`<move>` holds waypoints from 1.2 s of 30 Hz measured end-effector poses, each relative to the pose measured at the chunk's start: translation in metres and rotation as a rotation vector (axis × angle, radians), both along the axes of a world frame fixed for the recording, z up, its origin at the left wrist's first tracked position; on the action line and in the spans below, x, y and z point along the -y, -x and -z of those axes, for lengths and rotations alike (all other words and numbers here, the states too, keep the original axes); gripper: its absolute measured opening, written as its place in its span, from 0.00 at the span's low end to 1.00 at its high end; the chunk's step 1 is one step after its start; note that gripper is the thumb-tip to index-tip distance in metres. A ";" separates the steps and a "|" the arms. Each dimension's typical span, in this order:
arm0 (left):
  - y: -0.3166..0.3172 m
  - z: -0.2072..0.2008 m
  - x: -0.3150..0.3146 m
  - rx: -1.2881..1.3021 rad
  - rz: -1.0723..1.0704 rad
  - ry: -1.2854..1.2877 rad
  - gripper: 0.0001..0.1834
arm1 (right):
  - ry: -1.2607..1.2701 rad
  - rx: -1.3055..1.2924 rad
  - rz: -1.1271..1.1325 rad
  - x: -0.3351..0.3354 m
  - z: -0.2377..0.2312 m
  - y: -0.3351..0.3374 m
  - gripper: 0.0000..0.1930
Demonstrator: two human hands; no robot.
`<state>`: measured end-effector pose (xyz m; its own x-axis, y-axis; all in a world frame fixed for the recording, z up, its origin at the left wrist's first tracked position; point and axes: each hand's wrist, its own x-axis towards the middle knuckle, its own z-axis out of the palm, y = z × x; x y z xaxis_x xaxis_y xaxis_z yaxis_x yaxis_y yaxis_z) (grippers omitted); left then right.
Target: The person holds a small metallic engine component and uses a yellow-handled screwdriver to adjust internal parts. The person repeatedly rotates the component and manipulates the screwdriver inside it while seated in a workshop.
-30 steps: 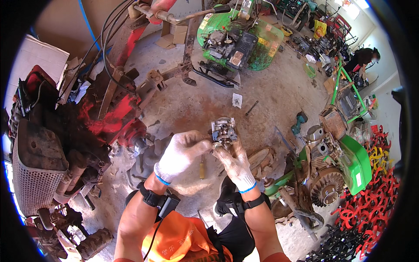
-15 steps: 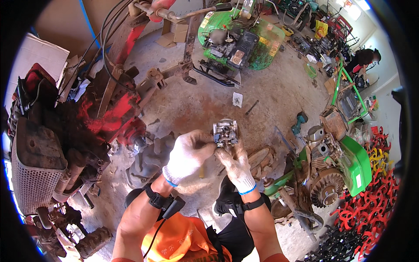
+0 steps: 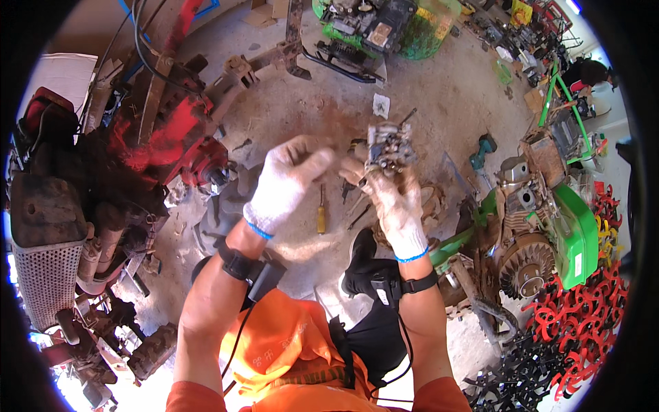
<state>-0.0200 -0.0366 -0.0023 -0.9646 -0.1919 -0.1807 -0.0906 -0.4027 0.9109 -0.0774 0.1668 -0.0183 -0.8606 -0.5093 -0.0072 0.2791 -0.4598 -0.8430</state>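
In white work gloves, both my hands are raised over the floor. My right hand (image 3: 392, 202) grips a metal carburetor (image 3: 390, 144) from below, its fingers around the lower part of the body. To the left, apart from the carburetor, is my left hand (image 3: 290, 180). Its fingers are bent and its thumb points toward the right hand, but the fingertips are smeared by motion, so whether they hold anything small is hidden. Below and between the hands, a screwdriver (image 3: 321, 218) with a yellow handle lies on the floor.
Rusty red machinery (image 3: 154, 137) with a perforated metal cover (image 3: 44, 281) stands at left. A green machine (image 3: 371, 31) is ahead. At right are an engine with a green tank (image 3: 575, 237), a teal power tool (image 3: 482, 151) and piled red curved blades (image 3: 573, 323). A person (image 3: 589, 72) bends at far right.
My right hand has carried the carburetor up and to the right in the picture. My left hand has come away from it and is now apart. The view has shifted, and the yellow-handled screwdriver shows plainly.
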 end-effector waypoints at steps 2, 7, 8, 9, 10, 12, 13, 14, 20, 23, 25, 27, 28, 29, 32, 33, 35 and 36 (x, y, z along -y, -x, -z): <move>0.000 0.021 0.004 0.134 -0.018 0.163 0.14 | 0.002 0.088 0.017 -0.004 -0.002 0.006 0.25; -0.013 0.125 -0.004 0.342 0.150 0.665 0.17 | 0.023 0.128 0.102 -0.011 -0.004 0.015 0.26; -0.021 0.153 -0.008 0.382 0.183 0.757 0.17 | 0.005 0.134 0.115 -0.013 -0.004 0.016 0.26; -0.031 0.181 -0.009 0.408 0.250 0.917 0.16 | -0.013 0.140 0.132 -0.015 -0.004 0.017 0.27; -0.038 0.209 -0.009 0.465 0.288 0.942 0.16 | -0.045 0.131 0.151 -0.017 -0.003 0.017 0.28; -0.052 0.267 -0.010 0.552 0.325 1.007 0.16 | -0.094 0.171 0.143 -0.022 -0.004 0.018 0.28; -0.061 0.295 -0.012 0.596 0.330 1.055 0.16 | -0.119 0.194 0.136 -0.024 -0.005 0.018 0.28; -0.072 0.320 -0.014 0.660 0.360 1.096 0.16 | -0.070 0.232 0.171 -0.026 -0.005 0.016 0.29; -0.100 0.421 -0.028 0.764 0.270 1.029 0.16 | -0.327 0.246 0.192 -0.041 -0.008 0.009 0.27; -0.091 0.436 -0.032 0.778 0.210 0.976 0.17 | -0.371 0.344 0.211 -0.048 -0.003 0.011 0.30; -0.080 0.437 -0.032 0.816 0.212 1.044 0.19 | -0.303 0.346 0.235 -0.051 0.000 0.012 0.31; -0.070 0.437 -0.033 0.872 0.225 1.231 0.22 | -0.408 0.401 0.266 -0.056 0.002 0.012 0.31; -0.066 0.437 -0.034 0.904 0.263 1.216 0.21 | -0.422 0.388 0.261 -0.058 0.004 0.011 0.31; -0.062 0.437 -0.033 0.930 0.295 1.207 0.19 | -0.386 0.369 0.242 -0.061 0.006 0.011 0.31; -0.056 0.441 -0.034 0.971 0.364 1.219 0.16 | -0.467 0.379 0.269 -0.068 0.015 0.010 0.31; -0.055 0.442 -0.034 0.968 0.384 1.244 0.15 | -0.398 0.357 0.228 -0.070 0.017 0.010 0.30; -0.055 0.442 -0.033 0.966 0.396 1.242 0.14 | -0.481 0.391 0.249 -0.072 0.018 0.009 0.30; -0.054 0.441 -0.032 0.960 0.382 1.284 0.14 | -0.383 0.396 0.230 -0.072 0.018 0.010 0.30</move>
